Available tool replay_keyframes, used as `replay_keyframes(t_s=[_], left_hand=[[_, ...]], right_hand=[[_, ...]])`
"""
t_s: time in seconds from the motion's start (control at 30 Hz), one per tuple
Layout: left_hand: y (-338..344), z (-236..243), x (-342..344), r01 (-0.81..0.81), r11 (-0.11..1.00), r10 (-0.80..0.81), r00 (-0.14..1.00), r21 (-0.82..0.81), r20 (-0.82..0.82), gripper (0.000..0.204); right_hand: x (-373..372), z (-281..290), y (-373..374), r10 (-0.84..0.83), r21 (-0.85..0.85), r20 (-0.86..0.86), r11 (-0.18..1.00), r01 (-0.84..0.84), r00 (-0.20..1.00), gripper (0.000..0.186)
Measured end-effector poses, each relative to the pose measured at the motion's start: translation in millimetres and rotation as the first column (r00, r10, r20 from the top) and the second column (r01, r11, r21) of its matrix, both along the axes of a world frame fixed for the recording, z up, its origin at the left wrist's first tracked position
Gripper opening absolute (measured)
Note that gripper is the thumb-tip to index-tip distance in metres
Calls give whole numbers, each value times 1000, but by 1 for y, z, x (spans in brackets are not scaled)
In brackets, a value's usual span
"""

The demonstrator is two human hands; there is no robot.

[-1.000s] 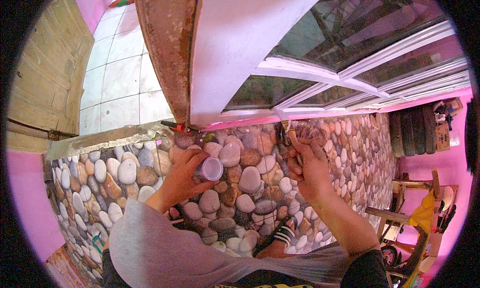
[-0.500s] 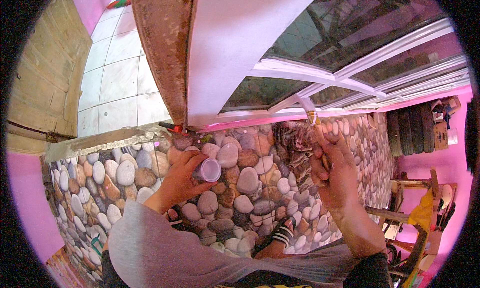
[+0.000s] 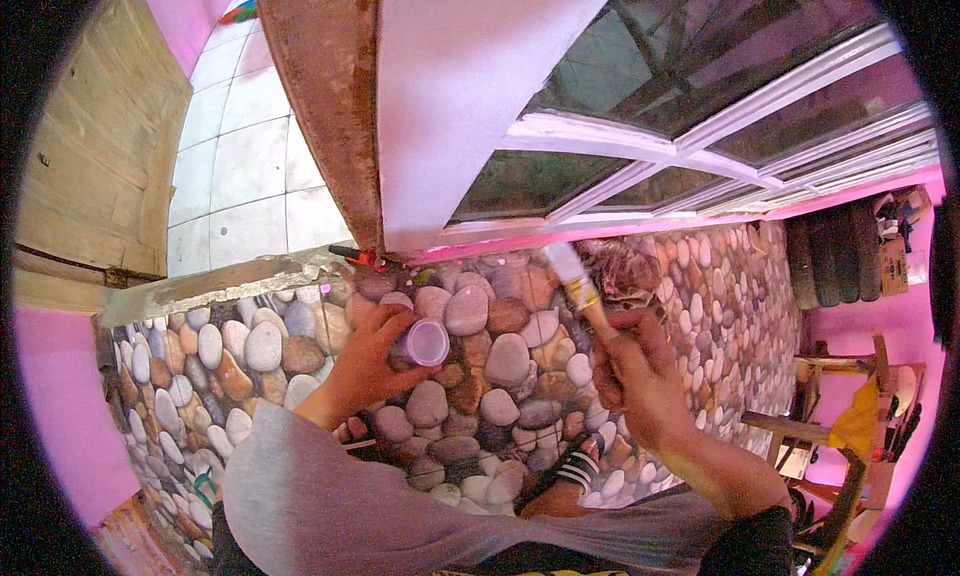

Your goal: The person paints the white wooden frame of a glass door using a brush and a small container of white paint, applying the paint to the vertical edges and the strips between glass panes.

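My left hand (image 3: 368, 364) is closed around a small clear plastic cup (image 3: 427, 343), its round mouth facing up. Whether anything is in the cup is hard to make out. A paintbrush (image 3: 584, 294) with a pale handle is gripped in my right hand (image 3: 645, 376), its whitish bristles tilted up and to the left, apart from the cup. Just beyond the brush, a dark, mottled, crumpled-looking bundle (image 3: 622, 273) lies on the floor. Ahead stands a white-painted frame with glass panes (image 3: 598, 134); the brush is not touching it.
Pebble-patterned flooring (image 3: 505, 361) spreads beneath me. A brown wooden post (image 3: 325, 86) borders a doorway onto white tiles (image 3: 245, 166). Near its foot lies a red-and-black tool (image 3: 362, 257). Stacked tyres (image 3: 832, 256) and a wooden rack (image 3: 790, 426) stand on the right.
My right hand has drawn back from the white frame, bringing the paintbrush left and down toward the cup. The left hand stays nearly in place with the cup.
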State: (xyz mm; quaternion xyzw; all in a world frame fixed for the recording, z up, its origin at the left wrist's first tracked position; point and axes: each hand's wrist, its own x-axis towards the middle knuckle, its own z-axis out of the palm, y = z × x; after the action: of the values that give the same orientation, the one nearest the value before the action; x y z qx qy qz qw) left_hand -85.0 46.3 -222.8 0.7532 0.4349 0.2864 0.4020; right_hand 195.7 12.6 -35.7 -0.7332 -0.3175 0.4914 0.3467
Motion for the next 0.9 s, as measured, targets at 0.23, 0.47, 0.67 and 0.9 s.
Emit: replay_keyframes(t_s=[0.23, 0.47, 0.67, 0.9], left_hand=[[-5, 4, -10, -9, 998, 11, 1000, -67, 26, 63], [-5, -10, -8, 23, 999, -23, 1000, -33, 16, 62], [-6, -7, -1, 9, 996, -9, 1000, -84, 3, 62], [-4, -7, 2, 32, 998, -33, 999, -48, -25, 64]], right_hand=[[-22, -56, 15, 214, 32, -33, 977, -213, 976, 17], [-34, -84, 25, 330, 120, -109, 941, -317, 938, 16], [-36, -83, 40, 321, 45, -136, 947, -318, 937, 21], [-33, -85, 41, 105, 30, -237, 994, -101, 966, 15]])
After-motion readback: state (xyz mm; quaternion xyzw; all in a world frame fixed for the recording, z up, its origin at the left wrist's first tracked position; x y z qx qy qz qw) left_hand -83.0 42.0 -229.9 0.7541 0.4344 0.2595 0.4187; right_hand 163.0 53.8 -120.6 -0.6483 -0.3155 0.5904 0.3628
